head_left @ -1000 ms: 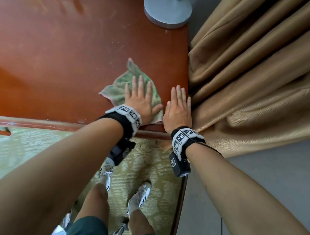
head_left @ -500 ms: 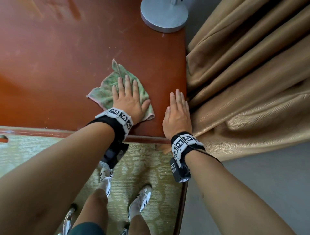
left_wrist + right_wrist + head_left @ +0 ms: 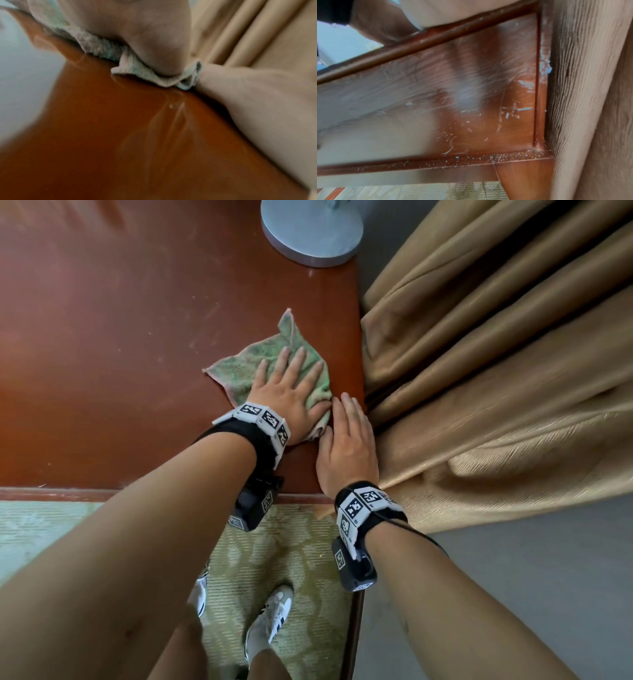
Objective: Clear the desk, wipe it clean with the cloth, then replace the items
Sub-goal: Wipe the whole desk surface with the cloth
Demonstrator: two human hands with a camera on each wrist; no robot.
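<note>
A green cloth (image 3: 246, 368) lies crumpled on the reddish-brown desk (image 3: 120, 354) near its right edge. My left hand (image 3: 291, 385) presses flat on the cloth with straight, spread fingers. Just to its right, my right hand (image 3: 349, 440) lies flat on the bare desk top beside the cloth, fingers straight and together. In the left wrist view the cloth (image 3: 140, 71) is bunched under my left palm (image 3: 150, 40), with the right hand (image 3: 248, 101) close against it. The right wrist view looks at the desk's front panel (image 3: 471, 94) from below.
A round grey lamp base (image 3: 311, 231) stands at the desk's far right corner. A tan curtain (image 3: 496, 354) hangs against the desk's right edge. Below the front edge are a green patterned rug (image 3: 281, 559) and my shoes (image 3: 270, 618).
My left hand has slid the cloth to the right and slightly away, up against my right hand. The right hand has stayed near the desk's right edge.
</note>
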